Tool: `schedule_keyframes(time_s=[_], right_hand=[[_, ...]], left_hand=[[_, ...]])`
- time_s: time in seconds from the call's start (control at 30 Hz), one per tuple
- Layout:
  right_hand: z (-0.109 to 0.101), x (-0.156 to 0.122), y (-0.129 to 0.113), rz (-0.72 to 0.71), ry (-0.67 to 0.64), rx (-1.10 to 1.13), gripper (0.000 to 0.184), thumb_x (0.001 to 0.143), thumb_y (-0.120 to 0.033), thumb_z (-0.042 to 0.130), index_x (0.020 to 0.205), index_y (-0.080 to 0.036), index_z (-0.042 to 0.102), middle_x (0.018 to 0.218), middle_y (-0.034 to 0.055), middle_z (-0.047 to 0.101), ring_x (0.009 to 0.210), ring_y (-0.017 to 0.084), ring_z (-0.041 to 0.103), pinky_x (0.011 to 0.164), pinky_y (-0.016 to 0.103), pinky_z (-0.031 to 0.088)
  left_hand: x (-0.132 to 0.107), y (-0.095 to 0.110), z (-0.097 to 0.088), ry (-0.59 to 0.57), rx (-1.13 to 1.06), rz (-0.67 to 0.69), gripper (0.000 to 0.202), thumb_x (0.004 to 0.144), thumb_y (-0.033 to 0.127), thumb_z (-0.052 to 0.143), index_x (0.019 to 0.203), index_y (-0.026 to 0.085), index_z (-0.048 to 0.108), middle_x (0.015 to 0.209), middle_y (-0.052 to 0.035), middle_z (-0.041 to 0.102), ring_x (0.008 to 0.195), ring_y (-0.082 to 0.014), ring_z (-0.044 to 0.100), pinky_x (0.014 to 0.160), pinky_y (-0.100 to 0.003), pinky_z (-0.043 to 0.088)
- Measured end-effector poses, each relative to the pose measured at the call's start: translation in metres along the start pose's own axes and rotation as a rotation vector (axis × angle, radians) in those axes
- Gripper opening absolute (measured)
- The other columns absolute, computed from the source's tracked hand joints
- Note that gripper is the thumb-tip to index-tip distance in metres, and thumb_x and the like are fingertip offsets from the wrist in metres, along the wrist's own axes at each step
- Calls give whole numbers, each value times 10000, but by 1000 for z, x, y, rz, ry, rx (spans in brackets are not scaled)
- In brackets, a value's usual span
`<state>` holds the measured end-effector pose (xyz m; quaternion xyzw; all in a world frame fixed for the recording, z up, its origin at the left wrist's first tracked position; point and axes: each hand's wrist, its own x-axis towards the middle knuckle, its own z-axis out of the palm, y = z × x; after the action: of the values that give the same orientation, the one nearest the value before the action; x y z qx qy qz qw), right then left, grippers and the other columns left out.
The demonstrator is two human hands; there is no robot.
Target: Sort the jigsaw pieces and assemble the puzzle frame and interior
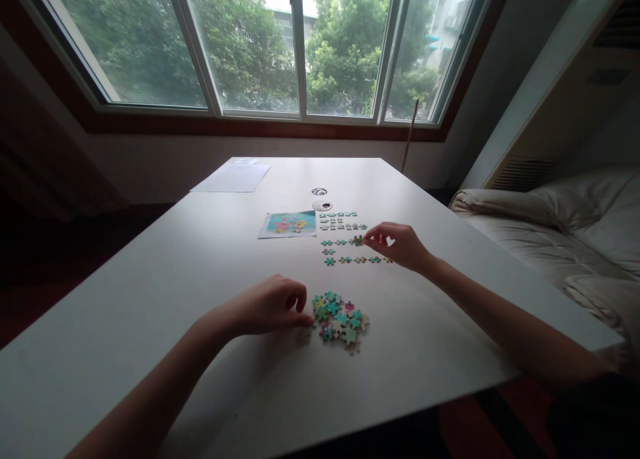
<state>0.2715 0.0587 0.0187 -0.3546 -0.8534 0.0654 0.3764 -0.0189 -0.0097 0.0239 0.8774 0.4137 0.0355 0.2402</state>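
My right hand [397, 244] pinches a jigsaw puzzle piece [359, 240] between thumb and fingertips, at the end of a short row of pieces. Several rows of loose puzzle pieces [345, 260] lie flat around it, spaced a little apart. Nearer to me is a heaped pile of puzzle pieces [341, 319] in teal, green, pink and tan. At the pile's left edge rests my left hand [275, 304], fingers curled and thumb stretched toward the pieces. A small gap shows between its thumb and index finger, with nothing visible in it.
A colourful cartoon picture sheet [290, 224] lies left of the rows. Two small round items [322, 206] sit beyond it on the white table [165, 272]. White paper [233, 178] lies at the far left corner. A padded cream seat [555, 226] stands right of the table.
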Motion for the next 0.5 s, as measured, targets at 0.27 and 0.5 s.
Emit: schedule_keyframes(time_s=[0.27, 0.5], right_hand=[[-9, 20, 102, 404, -116, -145, 236, 733, -377, 613, 785, -163, 695, 692, 39, 663, 592, 124, 551, 576, 240, 413], [5, 17, 126, 515, -212, -110, 287, 716, -399, 608, 826, -151, 703, 631, 29, 644, 568, 118, 541, 538, 221, 384]], left_hand=[[-4, 18, 5, -69, 93, -52, 310, 693, 486, 640, 657, 190, 556, 635, 15, 568, 570, -134, 475, 473, -229, 247], [-5, 20, 7, -56, 132, -36, 257, 686, 417, 659, 639, 195, 538, 632, 27, 573, 569, -128, 478, 477, -234, 235]])
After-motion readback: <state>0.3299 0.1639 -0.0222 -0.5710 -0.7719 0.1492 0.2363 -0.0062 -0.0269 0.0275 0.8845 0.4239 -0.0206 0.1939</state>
